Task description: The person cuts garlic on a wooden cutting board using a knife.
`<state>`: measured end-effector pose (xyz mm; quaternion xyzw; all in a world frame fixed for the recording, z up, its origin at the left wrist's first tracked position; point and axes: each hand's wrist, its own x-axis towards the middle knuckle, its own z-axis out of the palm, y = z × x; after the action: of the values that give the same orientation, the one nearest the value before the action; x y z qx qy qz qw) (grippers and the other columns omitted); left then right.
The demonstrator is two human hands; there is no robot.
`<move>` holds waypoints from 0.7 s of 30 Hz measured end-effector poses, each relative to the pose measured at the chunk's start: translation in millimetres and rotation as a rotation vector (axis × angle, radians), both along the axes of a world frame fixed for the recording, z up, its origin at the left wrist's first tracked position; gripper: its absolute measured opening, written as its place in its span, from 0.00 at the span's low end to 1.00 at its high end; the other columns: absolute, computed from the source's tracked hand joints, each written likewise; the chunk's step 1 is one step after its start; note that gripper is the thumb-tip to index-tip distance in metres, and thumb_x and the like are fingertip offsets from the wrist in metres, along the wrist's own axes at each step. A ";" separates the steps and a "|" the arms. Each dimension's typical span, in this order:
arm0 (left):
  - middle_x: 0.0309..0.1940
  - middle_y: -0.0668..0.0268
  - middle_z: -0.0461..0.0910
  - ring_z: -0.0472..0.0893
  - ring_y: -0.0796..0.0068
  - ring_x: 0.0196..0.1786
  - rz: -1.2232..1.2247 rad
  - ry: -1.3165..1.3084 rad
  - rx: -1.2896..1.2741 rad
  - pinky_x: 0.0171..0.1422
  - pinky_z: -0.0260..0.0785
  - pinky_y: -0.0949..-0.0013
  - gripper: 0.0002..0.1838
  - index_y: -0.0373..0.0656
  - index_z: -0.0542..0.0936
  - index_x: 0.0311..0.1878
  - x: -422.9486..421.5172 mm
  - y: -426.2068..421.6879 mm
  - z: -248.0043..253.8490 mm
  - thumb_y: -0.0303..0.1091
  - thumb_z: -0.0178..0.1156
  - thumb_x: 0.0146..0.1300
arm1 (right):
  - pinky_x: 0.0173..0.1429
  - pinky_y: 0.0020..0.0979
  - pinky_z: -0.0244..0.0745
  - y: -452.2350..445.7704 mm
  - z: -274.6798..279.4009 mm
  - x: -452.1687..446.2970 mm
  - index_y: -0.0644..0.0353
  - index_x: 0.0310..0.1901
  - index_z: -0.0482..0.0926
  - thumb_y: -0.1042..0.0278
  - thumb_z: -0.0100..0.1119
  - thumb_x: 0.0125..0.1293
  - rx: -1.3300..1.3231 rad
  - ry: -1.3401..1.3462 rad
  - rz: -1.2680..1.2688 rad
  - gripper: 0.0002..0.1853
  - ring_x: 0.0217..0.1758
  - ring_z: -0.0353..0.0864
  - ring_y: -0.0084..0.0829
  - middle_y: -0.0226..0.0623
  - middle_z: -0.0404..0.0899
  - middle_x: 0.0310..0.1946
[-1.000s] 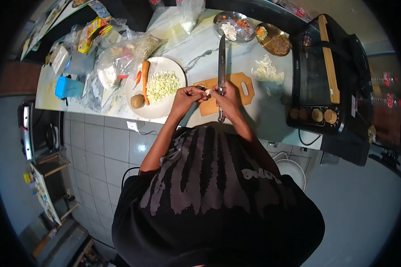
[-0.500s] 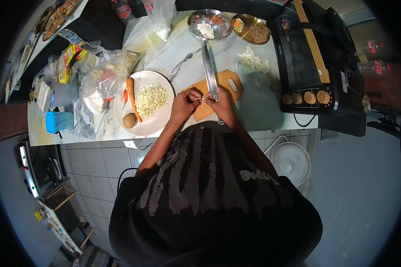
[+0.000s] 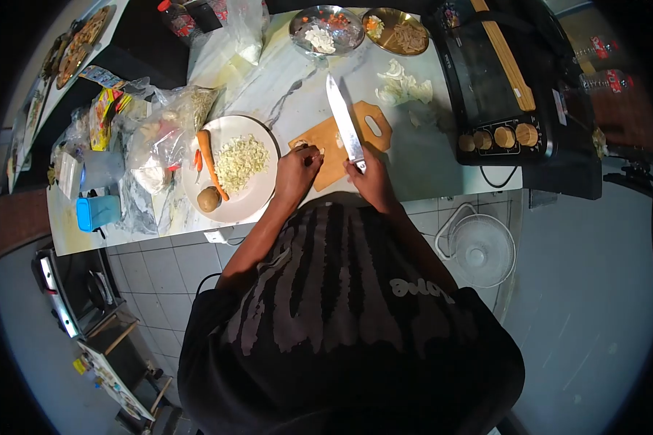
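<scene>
My right hand (image 3: pixel 374 183) is wrapped round the handle of a kitchen knife (image 3: pixel 345 122), whose long blade points away from me. Beneath the blade lies an orange-brown cutting board (image 3: pixel 331 168) with a handle slot. At its left edge my left hand (image 3: pixel 297 174) is closed, fingertips pinched; what sits in them is too small to name. A small pale piece (image 3: pixel 339 139) rests on the board beside the blade. Left of my left hand, a white plate (image 3: pixel 250 206) carries chopped pale pieces (image 3: pixel 241 164), a carrot (image 3: pixel 212 165), red chilies (image 3: pixel 198 160) and a round brown potato-like vegetable (image 3: pixel 209 199).
At the back stand a metal bowl (image 3: pixel 300 39) and a gold-toned dish (image 3: pixel 384 46) with chopped food. Pale peelings (image 3: pixel 403 87) lie before a black oven (image 3: pixel 497 94) on the right. Plastic bags (image 3: pixel 159 141) and a blue container (image 3: pixel 99 213) occupy the left.
My hands were together over the board, pinching something small. Now they are apart, the right one gripping the knife on the right, the left one at the board's left side.
</scene>
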<state>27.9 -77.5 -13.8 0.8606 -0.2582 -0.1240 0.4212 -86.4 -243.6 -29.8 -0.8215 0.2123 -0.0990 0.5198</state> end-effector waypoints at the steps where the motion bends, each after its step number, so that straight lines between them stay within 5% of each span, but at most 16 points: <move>1: 0.30 0.55 0.84 0.85 0.56 0.31 -0.002 -0.033 0.014 0.37 0.76 0.59 0.08 0.39 0.86 0.40 0.2 -0.2 0.2 0.32 0.70 0.62 | 0.49 0.46 0.79 -2.0 6.0 -9.0 0.65 0.57 0.77 0.64 0.68 0.66 0.027 0.078 0.002 0.22 0.49 0.84 0.58 0.57 0.84 0.43; 6: 0.33 0.58 0.84 0.85 0.57 0.31 0.024 -0.115 -0.057 0.36 0.76 0.60 0.08 0.40 0.87 0.39 -4.1 -4.4 -10.5 0.34 0.71 0.63 | 0.49 0.45 0.79 0.2 30.7 -40.3 0.63 0.59 0.77 0.61 0.67 0.68 -0.044 0.328 0.014 0.23 0.48 0.85 0.57 0.59 0.84 0.41; 8: 0.35 0.59 0.83 0.84 0.57 0.31 0.043 -0.144 -0.082 0.37 0.76 0.61 0.07 0.41 0.87 0.39 -7.6 -5.3 -13.8 0.35 0.70 0.63 | 0.49 0.45 0.78 4.8 19.3 -53.3 0.60 0.66 0.74 0.63 0.61 0.72 -0.128 0.076 0.082 0.24 0.47 0.85 0.56 0.60 0.83 0.41; 14: 0.38 0.59 0.84 0.86 0.58 0.34 -0.053 -0.290 -0.034 0.40 0.79 0.60 0.08 0.40 0.88 0.43 -10.3 -4.8 -3.3 0.33 0.69 0.65 | 0.48 0.41 0.75 10.7 15.6 -64.1 0.49 0.79 0.62 0.71 0.49 0.76 0.017 0.077 0.221 0.30 0.36 0.80 0.52 0.59 0.78 0.37; 18: 0.34 0.57 0.84 0.87 0.58 0.34 0.006 -0.136 -0.060 0.41 0.78 0.62 0.09 0.38 0.88 0.43 -6.7 -7.8 0.0 0.32 0.68 0.64 | 0.47 0.38 0.74 13.6 22.6 -69.4 0.48 0.80 0.60 0.72 0.47 0.77 0.061 0.031 0.193 0.31 0.34 0.77 0.50 0.56 0.76 0.35; 21: 0.31 0.55 0.84 0.86 0.59 0.34 0.059 -0.020 -0.102 0.41 0.77 0.63 0.10 0.38 0.87 0.44 -4.0 -9.5 -5.0 0.32 0.70 0.63 | 0.52 0.38 0.75 13.7 26.3 -70.6 0.49 0.79 0.61 0.72 0.46 0.77 0.077 0.161 0.224 0.30 0.41 0.80 0.51 0.57 0.79 0.44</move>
<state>23.9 -87.0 -18.7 0.8465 -0.2426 -0.0896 0.4652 -157.0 -229.9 -3.5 -0.8248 0.1639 0.0343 0.5401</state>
